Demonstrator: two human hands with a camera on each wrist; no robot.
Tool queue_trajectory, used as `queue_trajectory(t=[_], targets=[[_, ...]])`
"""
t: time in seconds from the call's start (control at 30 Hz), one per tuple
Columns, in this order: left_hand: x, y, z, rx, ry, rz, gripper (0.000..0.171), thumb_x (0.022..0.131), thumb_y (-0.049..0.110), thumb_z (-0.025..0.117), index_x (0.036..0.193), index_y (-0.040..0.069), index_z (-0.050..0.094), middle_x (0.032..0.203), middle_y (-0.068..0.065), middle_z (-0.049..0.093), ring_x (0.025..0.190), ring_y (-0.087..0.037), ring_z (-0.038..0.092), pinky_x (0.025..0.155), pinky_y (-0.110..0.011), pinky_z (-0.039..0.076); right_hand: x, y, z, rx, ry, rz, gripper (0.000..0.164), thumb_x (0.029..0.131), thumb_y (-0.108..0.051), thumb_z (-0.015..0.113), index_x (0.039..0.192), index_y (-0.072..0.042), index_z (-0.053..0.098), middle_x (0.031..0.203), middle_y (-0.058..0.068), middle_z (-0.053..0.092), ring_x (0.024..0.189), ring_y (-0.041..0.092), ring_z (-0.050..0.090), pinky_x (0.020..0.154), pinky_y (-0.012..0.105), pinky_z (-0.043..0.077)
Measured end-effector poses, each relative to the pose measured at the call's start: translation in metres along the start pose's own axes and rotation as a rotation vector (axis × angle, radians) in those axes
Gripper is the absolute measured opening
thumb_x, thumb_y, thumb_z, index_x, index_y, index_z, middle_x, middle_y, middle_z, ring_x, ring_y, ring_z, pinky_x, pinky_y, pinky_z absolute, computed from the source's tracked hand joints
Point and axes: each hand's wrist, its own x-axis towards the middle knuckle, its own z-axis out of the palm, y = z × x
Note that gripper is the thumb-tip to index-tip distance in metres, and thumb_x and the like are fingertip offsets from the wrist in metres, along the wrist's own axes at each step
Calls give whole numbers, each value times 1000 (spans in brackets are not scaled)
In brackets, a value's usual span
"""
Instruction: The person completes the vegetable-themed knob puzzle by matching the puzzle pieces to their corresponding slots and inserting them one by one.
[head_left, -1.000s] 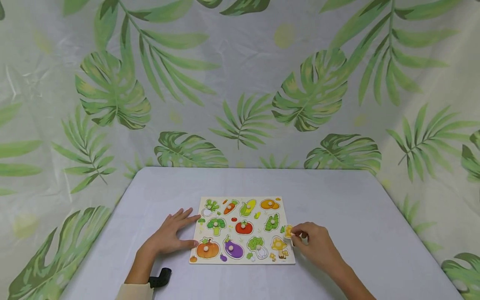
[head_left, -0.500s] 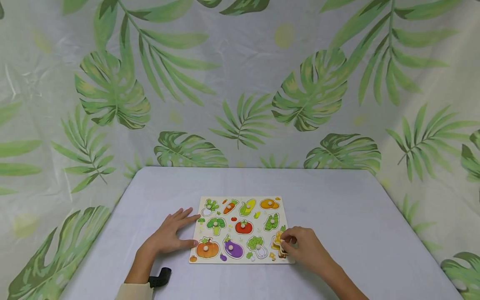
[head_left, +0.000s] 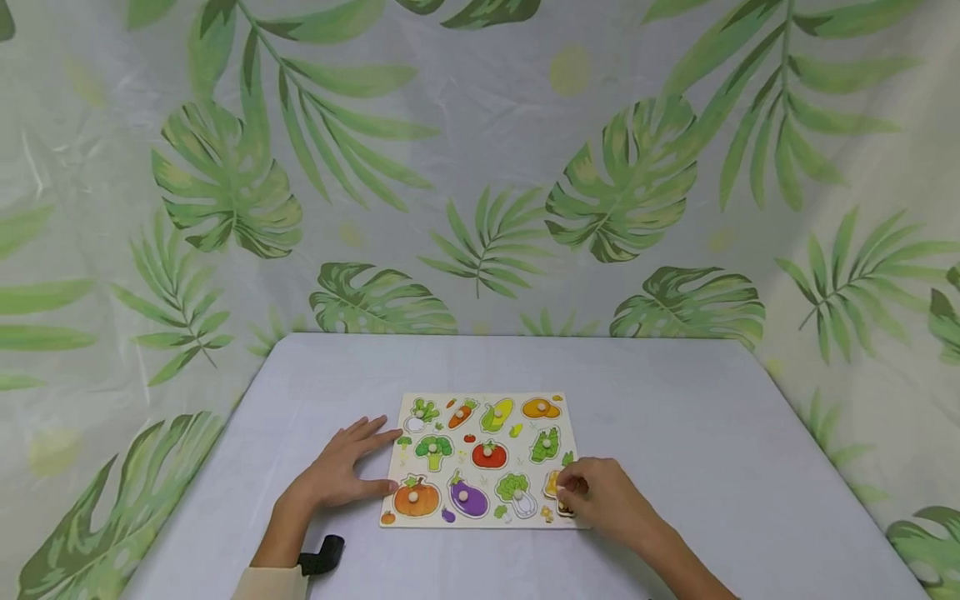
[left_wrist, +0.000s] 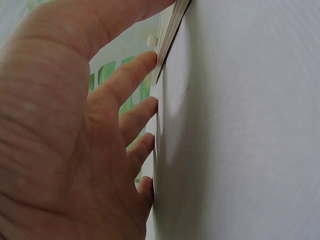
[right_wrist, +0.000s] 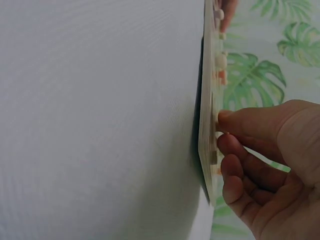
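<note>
A wooden vegetable puzzle board (head_left: 480, 518) lies flat on the table. My left hand (head_left: 337, 475) rests at its left edge with fingers spread; in the left wrist view, thumb and index finger meet the board's edge. At the lower right corner my right hand (head_left: 606, 500) pinches a yellow mushroom piece (head_left: 552, 483) over the mushroom picture, hiding much of it. In the right wrist view, the thumb and index fingertips are close on the board's face. Knobbed pieces beside it include a cabbage (head_left: 516, 495), an eggplant (head_left: 468, 498) and a pumpkin (head_left: 416, 497).
More knobbed pieces sit in the board, among them a tomato (head_left: 490, 455), a broccoli (head_left: 434, 452) and a carrot (head_left: 461, 414). White cloth covers the table (head_left: 675, 417). A leaf-patterned curtain (head_left: 510, 150) stands behind and at both sides.
My right hand has moved left and slightly down with the mushroom piece, from beyond the board's right edge to over the mushroom picture. The left hand has stayed in place.
</note>
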Motion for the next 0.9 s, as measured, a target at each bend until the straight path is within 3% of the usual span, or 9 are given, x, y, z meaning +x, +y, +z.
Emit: queue_trajectory(t=[0.63,0.9], targets=[[-1,-1,-1,1,5,-11,81,79,60,77,150,25,56,165,-14,39,155,-48,25,123,-72,16,1,8,2,57,-47,-53,6,90,-11,79,94,-13,76,80,-11,63,71,2,52,60,19,48],[-4,1,0,-7,-36,-27,82,79,61,78,150,26,55,164,-13,41,155,-47,26,123,-72,15,-4,21,2,126,-100,-72,13,90,-19,80,101,-15,75,85,-11,64,76,2,55,65,19,51]])
